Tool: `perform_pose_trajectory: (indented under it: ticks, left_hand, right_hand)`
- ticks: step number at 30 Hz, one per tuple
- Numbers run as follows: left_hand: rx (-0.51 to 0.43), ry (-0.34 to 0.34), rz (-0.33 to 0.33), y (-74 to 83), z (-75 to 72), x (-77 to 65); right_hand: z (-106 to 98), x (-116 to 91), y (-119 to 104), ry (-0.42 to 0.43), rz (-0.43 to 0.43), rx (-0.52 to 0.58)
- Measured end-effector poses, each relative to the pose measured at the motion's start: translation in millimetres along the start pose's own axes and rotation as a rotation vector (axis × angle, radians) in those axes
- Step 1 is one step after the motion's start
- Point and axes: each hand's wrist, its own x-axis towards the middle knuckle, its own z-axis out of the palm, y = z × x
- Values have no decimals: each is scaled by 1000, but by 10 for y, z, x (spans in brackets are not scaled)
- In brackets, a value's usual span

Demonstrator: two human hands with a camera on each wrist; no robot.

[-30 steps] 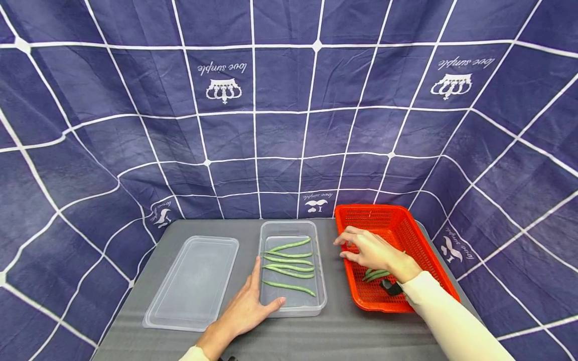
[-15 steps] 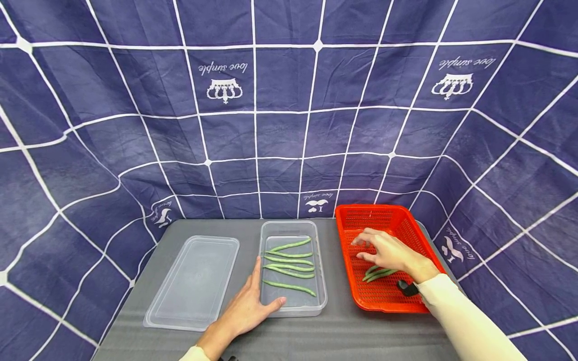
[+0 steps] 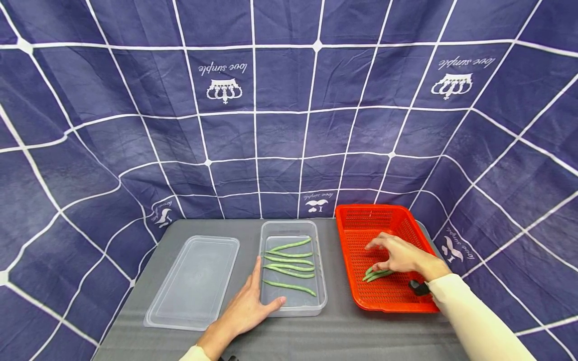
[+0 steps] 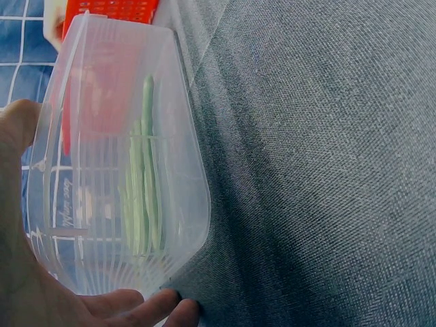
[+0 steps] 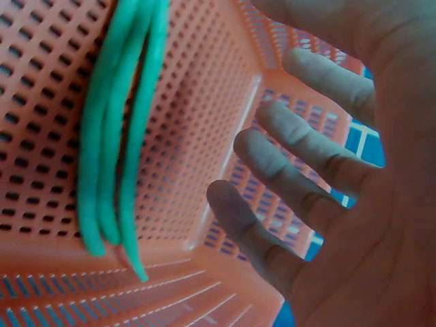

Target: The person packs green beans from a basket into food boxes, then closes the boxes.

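Note:
My left hand (image 3: 246, 311) rests against the near left corner of a clear plastic container (image 3: 298, 302), fingers extended along its left side and thumb at the front rim. Several green beans (image 3: 289, 287) lie crosswise inside it, seen through the wall in the left wrist view. My right hand (image 3: 402, 255) is inside the red basket (image 3: 353, 293), just above a small bunch of green beans (image 3: 378, 276). In the right wrist view, three green beans (image 5: 102, 157) lie on the perforated basket floor, apart from the loosely bent fingers (image 5: 262, 153). The right thumb is partly cut off there.
A translucent lid (image 3: 191, 281) lies flat on the grey table covering (image 3: 280, 341) left of the container. Blue curtain fabric (image 3: 284, 130) with white lines stands behind and at both sides. The basket's raised walls surround the right hand.
My right hand has moved right and lower, from the basket's left rim to over the beans inside. The left hand and the container have stayed in place.

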Motion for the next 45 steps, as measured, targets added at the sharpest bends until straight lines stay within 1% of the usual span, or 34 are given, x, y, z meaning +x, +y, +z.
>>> perform_pose_trajectory:
  ticks: [4,10,16,20,26,32,36,40,42,45]
  left_hand:
    - [-2,2,4,-3,3,0]
    - [-5,7,6,-8,5,-2]
    - [-1,-3,-18,1,25,-3]
    - [-3,-4,-23,9,25,-7]
    - [-6,-5,-14,9,18,0]
    - [-9,-4,-16,-1,19,5]
    - [-8,-4,-14,-9,30,6]
    - [-9,-2,-15,-6,42,6]
    - [-11,3,-8,-8,44,12]
    - [-17,5,-2,-8,41,17]
  right_hand:
    - [3,-48,59,-45,19,39]
    - [29,-97,163,-98,21,53]
    - [57,-110,258,-156,83,77]
    - [77,-108,302,-145,77,73]
    - [134,-76,379,-115,39,88]
    - [167,-49,374,-117,39,117]
    - [184,-47,368,-121,56,114]
    - [201,-47,395,-122,71,133]
    - [208,-47,417,-110,58,144]
    - [223,-47,457,-82,7,141]
